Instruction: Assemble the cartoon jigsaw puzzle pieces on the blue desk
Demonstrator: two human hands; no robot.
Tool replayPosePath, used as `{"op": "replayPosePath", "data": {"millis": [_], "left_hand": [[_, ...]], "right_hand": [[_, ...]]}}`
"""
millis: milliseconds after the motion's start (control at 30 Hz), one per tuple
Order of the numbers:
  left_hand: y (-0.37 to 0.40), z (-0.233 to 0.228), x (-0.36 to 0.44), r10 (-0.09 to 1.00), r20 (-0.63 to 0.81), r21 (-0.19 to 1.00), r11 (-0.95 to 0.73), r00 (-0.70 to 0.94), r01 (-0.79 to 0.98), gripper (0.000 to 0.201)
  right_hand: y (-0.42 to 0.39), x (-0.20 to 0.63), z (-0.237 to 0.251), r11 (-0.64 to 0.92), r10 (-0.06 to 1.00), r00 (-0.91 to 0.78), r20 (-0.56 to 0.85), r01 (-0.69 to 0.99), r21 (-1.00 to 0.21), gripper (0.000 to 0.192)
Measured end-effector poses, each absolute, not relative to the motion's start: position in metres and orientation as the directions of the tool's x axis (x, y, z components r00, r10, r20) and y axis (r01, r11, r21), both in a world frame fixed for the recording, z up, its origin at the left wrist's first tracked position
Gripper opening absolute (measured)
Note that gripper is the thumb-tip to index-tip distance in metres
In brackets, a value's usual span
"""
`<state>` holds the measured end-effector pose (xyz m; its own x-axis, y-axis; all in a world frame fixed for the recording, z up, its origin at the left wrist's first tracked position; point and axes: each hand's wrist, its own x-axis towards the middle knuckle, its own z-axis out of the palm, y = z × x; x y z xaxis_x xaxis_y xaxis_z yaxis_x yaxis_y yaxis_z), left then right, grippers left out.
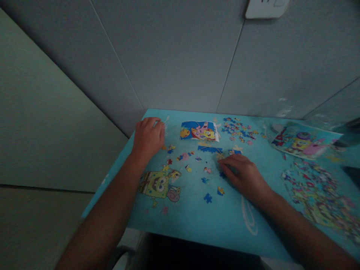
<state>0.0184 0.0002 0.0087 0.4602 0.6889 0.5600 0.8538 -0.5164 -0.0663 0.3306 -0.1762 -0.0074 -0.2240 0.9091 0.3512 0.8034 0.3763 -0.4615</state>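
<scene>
My right hand point(244, 174) is low over the light-blue table, thumb and forefinger brought together. Whatever lies between those fingertips is too small to make out. Just above them is a joined blue strip of jigsaw pieces point(210, 149), with a short joined section point(234, 152) beside it. At the table's left side rests my left hand point(149, 135), fingers loosely bent and apart, holding nothing visible. Loose jigsaw pieces lie between the hands, among them a blue piece point(208, 198) and a blue-and-yellow piece point(220, 191). A small picture card point(199, 131) lies behind the strip.
A heap of loose pieces point(239, 129) lies at the back. On the right are a larger picture sheet point(306, 140), clear plastic point(282, 108) and a wide spread of colourful pieces point(320, 195). A grey wall point(180, 60) bounds the table point(194, 225) behind.
</scene>
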Motion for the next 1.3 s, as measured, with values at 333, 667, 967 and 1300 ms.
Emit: {"op": "replayPosePath", "data": {"millis": [333, 667, 967, 1300], "left_hand": [[0.006, 0.008, 0.012, 0.772, 0.420, -0.123, -0.472, 0.477, 0.873, 0.039], [0.001, 0.011, 0.016, 0.752, 0.411, -0.077, -0.535, 0.515, 0.841, 0.041], [0.000, 0.009, 0.015, 0.765, 0.406, -0.070, -0.519, 0.499, 0.852, 0.041], [-0.001, 0.010, 0.018, 0.749, 0.407, -0.073, -0.544, 0.523, 0.836, 0.042]], "right_hand": [[-0.176, 0.330, -0.010, 0.370, 0.916, -0.236, 0.325, 0.807, -0.460, 0.019], [-0.177, 0.330, -0.008, 0.369, 0.918, -0.232, 0.321, 0.795, -0.481, 0.019], [-0.177, 0.333, -0.002, 0.320, 0.923, -0.162, 0.350, 0.828, -0.461, 0.024], [-0.174, 0.343, -0.003, 0.277, 0.935, -0.124, 0.331, 0.840, -0.467, 0.023]]}}
